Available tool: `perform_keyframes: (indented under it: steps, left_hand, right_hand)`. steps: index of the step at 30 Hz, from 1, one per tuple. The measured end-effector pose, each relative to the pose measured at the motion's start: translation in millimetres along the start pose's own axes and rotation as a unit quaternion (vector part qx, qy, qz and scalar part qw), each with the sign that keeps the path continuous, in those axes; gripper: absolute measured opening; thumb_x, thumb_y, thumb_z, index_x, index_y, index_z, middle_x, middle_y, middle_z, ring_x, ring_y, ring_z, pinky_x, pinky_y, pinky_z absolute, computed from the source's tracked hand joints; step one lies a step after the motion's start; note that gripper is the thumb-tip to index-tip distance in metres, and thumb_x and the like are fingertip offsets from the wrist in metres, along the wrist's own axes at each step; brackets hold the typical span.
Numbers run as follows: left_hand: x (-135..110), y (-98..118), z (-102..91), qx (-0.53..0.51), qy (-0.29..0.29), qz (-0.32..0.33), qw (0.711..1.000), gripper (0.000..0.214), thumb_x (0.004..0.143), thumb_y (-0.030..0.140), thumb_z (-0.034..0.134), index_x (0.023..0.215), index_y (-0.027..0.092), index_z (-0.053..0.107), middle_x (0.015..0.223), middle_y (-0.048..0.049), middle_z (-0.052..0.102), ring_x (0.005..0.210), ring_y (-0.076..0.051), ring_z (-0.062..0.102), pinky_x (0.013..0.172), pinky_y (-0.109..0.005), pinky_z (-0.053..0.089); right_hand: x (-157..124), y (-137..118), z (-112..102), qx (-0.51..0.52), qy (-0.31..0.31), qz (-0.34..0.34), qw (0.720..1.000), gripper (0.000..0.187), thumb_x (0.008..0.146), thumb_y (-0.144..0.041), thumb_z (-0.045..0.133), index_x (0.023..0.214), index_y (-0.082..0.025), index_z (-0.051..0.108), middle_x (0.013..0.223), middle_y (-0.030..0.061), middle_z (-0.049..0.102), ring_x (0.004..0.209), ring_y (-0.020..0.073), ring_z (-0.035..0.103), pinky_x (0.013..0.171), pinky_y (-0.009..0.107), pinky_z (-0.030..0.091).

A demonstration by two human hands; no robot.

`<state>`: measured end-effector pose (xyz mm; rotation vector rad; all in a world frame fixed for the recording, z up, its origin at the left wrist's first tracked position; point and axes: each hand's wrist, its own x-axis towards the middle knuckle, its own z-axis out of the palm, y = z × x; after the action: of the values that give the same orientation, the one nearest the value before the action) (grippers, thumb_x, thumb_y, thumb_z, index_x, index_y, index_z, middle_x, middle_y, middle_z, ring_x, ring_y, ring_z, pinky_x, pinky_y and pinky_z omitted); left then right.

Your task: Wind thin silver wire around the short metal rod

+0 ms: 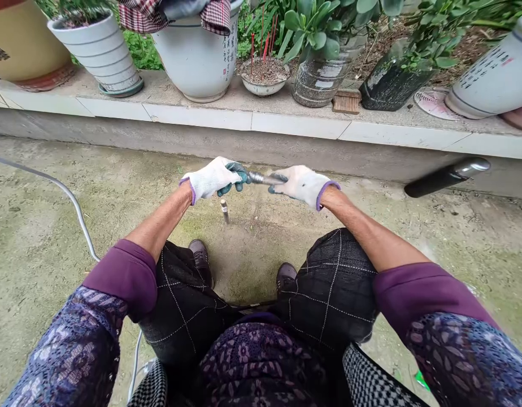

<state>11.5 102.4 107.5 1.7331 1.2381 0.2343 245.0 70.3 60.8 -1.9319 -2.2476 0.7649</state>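
Note:
Both my hands wear white work gloves with dark green coated fingers and purple cuffs. Between them runs a short metal rod with a ridged, coil-like section [256, 177] in the middle. My left hand [221, 176] is closed round its left end. At the other end, my right hand [301, 183] has its fingers wrapped on the rod, slightly smeared by motion. Whether the ridges are thread or wound wire I cannot tell. Just below my left hand, a short thin post [224, 211] with a pale top stands up from the ground.
A tiled ledge [210, 117] crosses ahead, bearing a large white pot [193, 62], a bowl with red sticks [265, 85] and several other planters. A black tube with a shiny end [447, 176] leans at right. A grey hose [70, 195] curves along the ground at left.

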Motion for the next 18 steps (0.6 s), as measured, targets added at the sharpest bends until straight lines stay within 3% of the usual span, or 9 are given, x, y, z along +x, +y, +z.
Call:
perform_keyframes:
  steps: [4,9,14,18]
  left_hand:
    - [6,-4,1.6,-0.054,0.001,0.032,0.998,0.023,0.088,0.02,0.07,0.106,0.01,0.079,0.079,-0.0073,0.076,0.04,-0.003,0.037,0.041,-0.024,0.029]
    - [9,-8,4.2,-0.083,-0.01,0.048,0.995,0.024,0.089,0.018,0.066,0.107,0.009,0.079,0.087,-0.0102,0.077,0.039,-0.003,0.04,0.04,-0.024,0.03]
    - [13,-15,2.8,-0.07,-0.053,0.047,0.995,0.018,0.087,0.015,0.063,0.097,0.011,0.077,0.08,-0.006,0.074,0.039,-0.004,0.04,0.039,-0.023,0.029]
    - [12,-13,-2.9,-0.021,-0.052,0.042,0.998,0.015,0.081,0.011,0.063,0.089,0.011,0.076,0.065,-0.0002,0.064,0.043,-0.006,0.042,0.042,-0.021,0.03]
  right_hand:
    - [-5,1,-10,0.182,0.065,0.069,0.979,0.032,0.083,-0.04,0.071,0.105,-0.016,0.072,0.061,-0.0033,0.052,0.047,0.0088,0.043,0.042,0.022,0.035]
    - [-21,-9,-21,0.367,0.05,0.049,0.928,0.034,0.081,-0.035,0.077,0.105,-0.011,0.071,0.056,-0.0043,0.05,0.041,0.0059,0.038,0.033,0.019,0.033]
    - [-31,-11,-26,0.448,-0.043,-0.009,0.893,0.052,0.079,-0.039,0.081,0.118,-0.007,0.069,0.054,-0.0064,0.049,0.037,0.005,0.037,0.03,0.018,0.03]
    - [-36,-8,-26,0.374,-0.175,-0.03,0.91,0.054,0.074,-0.039,0.082,0.118,-0.01,0.071,0.055,-0.0053,0.052,0.038,0.0062,0.041,0.032,0.019,0.03]
